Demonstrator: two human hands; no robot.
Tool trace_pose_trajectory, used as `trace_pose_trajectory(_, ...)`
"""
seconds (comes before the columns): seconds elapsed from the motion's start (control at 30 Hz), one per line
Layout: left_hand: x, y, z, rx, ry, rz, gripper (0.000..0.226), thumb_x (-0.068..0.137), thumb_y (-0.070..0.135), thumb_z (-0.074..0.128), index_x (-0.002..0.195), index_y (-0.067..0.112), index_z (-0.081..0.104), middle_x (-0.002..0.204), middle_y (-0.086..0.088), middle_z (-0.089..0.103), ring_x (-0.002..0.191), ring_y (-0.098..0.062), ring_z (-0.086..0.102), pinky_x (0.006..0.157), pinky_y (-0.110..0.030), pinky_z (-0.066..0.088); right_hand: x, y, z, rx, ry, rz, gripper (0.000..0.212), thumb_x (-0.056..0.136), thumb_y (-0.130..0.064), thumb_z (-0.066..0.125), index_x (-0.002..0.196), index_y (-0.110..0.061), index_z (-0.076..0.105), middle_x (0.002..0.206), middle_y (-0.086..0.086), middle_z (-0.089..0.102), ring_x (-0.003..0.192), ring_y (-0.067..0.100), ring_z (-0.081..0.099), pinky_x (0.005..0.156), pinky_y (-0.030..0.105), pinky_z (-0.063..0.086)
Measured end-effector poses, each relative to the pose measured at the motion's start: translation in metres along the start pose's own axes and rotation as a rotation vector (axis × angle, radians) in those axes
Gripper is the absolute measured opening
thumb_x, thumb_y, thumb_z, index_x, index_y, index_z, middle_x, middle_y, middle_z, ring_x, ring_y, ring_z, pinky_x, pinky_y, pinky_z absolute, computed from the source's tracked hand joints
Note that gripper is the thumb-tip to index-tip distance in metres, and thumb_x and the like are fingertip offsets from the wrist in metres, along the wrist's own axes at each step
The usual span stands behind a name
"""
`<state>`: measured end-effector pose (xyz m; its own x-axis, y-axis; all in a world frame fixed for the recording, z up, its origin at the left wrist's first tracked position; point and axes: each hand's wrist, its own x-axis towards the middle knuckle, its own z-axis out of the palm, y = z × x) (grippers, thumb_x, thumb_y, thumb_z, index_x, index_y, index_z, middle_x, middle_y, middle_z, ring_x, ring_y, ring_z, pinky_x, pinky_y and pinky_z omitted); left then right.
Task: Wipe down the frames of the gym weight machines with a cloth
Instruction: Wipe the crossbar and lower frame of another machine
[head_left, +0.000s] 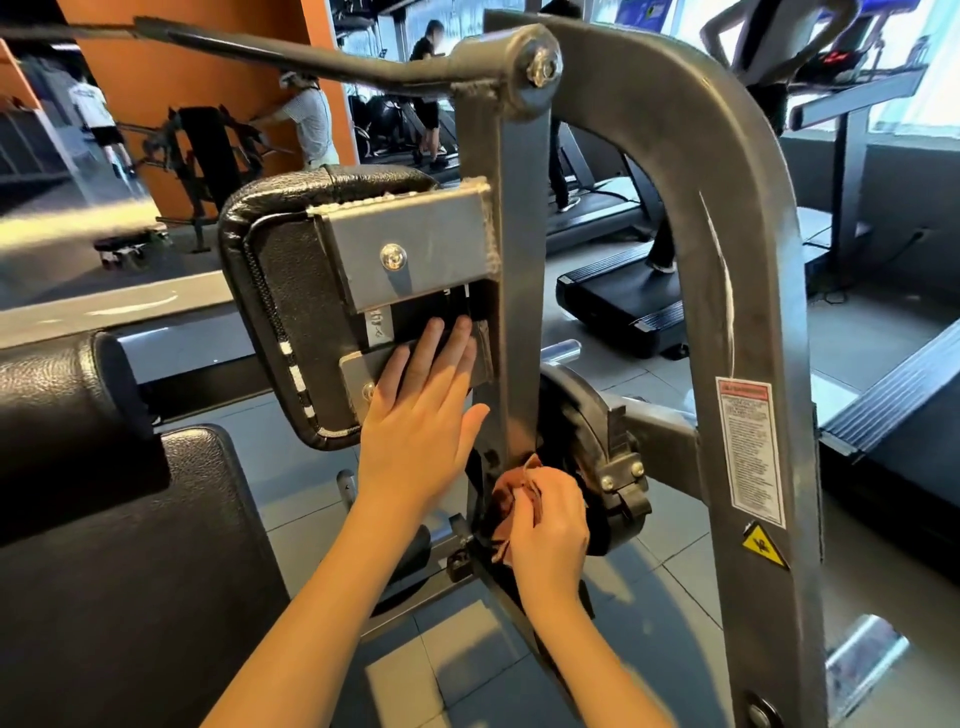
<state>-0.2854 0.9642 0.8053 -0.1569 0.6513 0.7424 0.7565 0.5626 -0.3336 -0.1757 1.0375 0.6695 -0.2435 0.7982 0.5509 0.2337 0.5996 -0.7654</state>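
Your right hand (545, 525) is curled round a bunched reddish-brown cloth (506, 501) and presses it against the lower part of the grey upright post (511, 234), just below and to the right of your left hand (421, 415). That left hand lies flat with straight fingers on the lower bracket (356, 369) behind the black back pad (280, 291), its thumb reaching the post's near edge. The post's long edge runs up between your two hands to a pivot bolt (543, 65) far above them, where a lever arm (311, 57) sweeps away to the left. Above your left fingertips a welded upper bracket (410, 244) juts out with a square corner, leaving only a shallow recess between the two brackets. Right of your right hand the room is tight: a black round hub (576, 415) with a clamp sits touching distance away, and beyond it stands the curved outer frame (727, 260). Below your wrists the tiled floor (457, 670) gives open space, while a black seat pad (130, 545) crowds in beside your left forearm. On the curved frame, to the right of your right hand, a white warning label (748, 447) with a red header carries print too small to read, and a yellow triangle sticker (762, 545) sits under it. A strip of white tape (381, 325) by your left fingertips bears handwriting you cannot make out.
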Motion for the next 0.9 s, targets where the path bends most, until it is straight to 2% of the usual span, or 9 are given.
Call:
trace_pose_trajectory(0.13, -0.002, 0.001, -0.001, -0.054, -0.037, 0.018, 0.058, 0.098, 0.040, 0.031, 0.146, 0.008, 0.036, 0.155, -0.005, 0.033, 0.146, -0.023, 0.019, 0.118, -0.040, 0.007, 0.001, 0.006, 0.001, -0.028, -0.022, -0.063, 0.025, 0.084, 0.004, 0.068, 0.108, -0.002, 0.066, 0.111, 0.008, 0.062, 0.110, 0.018, 0.054, 0.093, 0.031, 0.045)
trace_pose_trajectory(0.23, -0.010, 0.006, 0.000, -0.112, -0.058, 0.043, 0.055, 0.098, 0.037, 0.033, 0.144, 0.009, 0.041, 0.153, -0.005, 0.038, 0.145, -0.024, 0.023, 0.118, -0.042, 0.011, -0.013, 0.021, -0.003, -0.034, -0.136, 0.003, 0.020, 0.087, 0.002, 0.063, 0.102, -0.010, 0.068, 0.108, -0.001, 0.063, 0.110, 0.011, 0.052, 0.092, 0.036, 0.048)
trace_pose_trajectory(0.3, -0.018, 0.011, 0.001, -0.220, -0.050, 0.056, 0.051, 0.098, 0.034, 0.034, 0.141, 0.008, 0.047, 0.150, -0.006, 0.042, 0.144, -0.025, 0.026, 0.117, -0.043, 0.014, -0.017, 0.016, -0.011, 0.000, -0.149, 0.016, 0.018, 0.091, -0.007, 0.058, 0.102, -0.014, 0.070, 0.106, -0.005, 0.064, 0.109, 0.005, 0.051, 0.096, 0.030, 0.046)
trace_pose_trajectory(0.37, -0.029, 0.018, 0.000, -0.428, -0.022, 0.039, 0.046, 0.098, 0.028, 0.038, 0.135, 0.007, 0.054, 0.144, -0.007, 0.050, 0.140, -0.024, 0.034, 0.116, -0.039, 0.020, -0.012, -0.002, -0.026, 0.049, -0.105, -0.033, 0.026, 0.092, -0.021, 0.051, 0.107, -0.013, 0.070, 0.111, -0.005, 0.065, 0.111, 0.001, 0.050, 0.100, 0.012, 0.038)
trace_pose_trajectory(0.43, -0.038, 0.029, -0.006, -0.698, -0.030, -0.047, 0.040, 0.097, 0.027, 0.041, 0.129, 0.010, 0.060, 0.135, -0.003, 0.057, 0.131, -0.017, 0.045, 0.110, -0.033, 0.031, 0.003, -0.025, -0.045, 0.108, -0.025, -0.117, 0.026, 0.091, -0.019, 0.053, 0.110, -0.010, 0.068, 0.113, -0.007, 0.062, 0.111, -0.004, 0.049, 0.098, 0.003, 0.033)
trace_pose_trajectory(0.53, -0.037, 0.049, -0.025, -1.219, -0.268, -0.298, 0.041, 0.096, 0.040, 0.042, 0.132, 0.025, 0.055, 0.134, 0.012, 0.055, 0.125, 0.001, 0.047, 0.106, -0.026, 0.039, 0.031, -0.049, -0.079, 0.207, 0.042, -0.189, 0.031, 0.086, 0.002, 0.060, 0.111, -0.015, 0.068, 0.109, -0.012, 0.062, 0.110, -0.009, 0.053, 0.095, 0.007, 0.039)
trace_pose_trajectory(0.7, -0.007, 0.083, -0.047, -1.788, -0.582, -0.400, 0.048, 0.092, 0.041, 0.053, 0.137, 0.044, 0.040, 0.139, 0.015, 0.052, 0.127, 0.001, 0.048, 0.108, -0.027, 0.040, 0.061, -0.061, -0.127, 0.387, -0.069, -0.051, 0.050, 0.087, 0.009, 0.059, 0.104, -0.037, 0.062, 0.095, -0.030, 0.067, 0.099, -0.007, 0.061, 0.084, 0.008, 0.045)
trace_pose_trajectory(0.77, 0.005, 0.093, -0.053, -1.846, -0.582, -0.389, 0.044, 0.095, 0.028, 0.058, 0.136, 0.037, 0.048, 0.131, 0.011, 0.060, 0.120, -0.003, 0.056, 0.100, -0.024, 0.046, 0.070, -0.058, -0.141, 0.378, -0.088, -0.056, 0.048, 0.089, 0.008, 0.058, 0.101, -0.038, 0.062, 0.097, -0.026, 0.067, 0.097, -0.002, 0.063, 0.082, 0.012, 0.048)
trace_pose_trajectory(0.9, 0.025, 0.116, -0.064, -1.725, -0.383, -0.477, 0.034, 0.093, 0.010, 0.061, 0.110, 0.038, 0.061, 0.108, 0.014, 0.068, 0.101, 0.002, 0.063, 0.085, -0.012, 0.047, 0.095, -0.049, -0.169, 0.271, -0.148, -0.158, 0.031, 0.092, -0.014, 0.051, 0.109, -0.037, 0.063, 0.117, -0.014, 0.063, 0.115, -0.001, 0.056, 0.097, 0.015, 0.044)
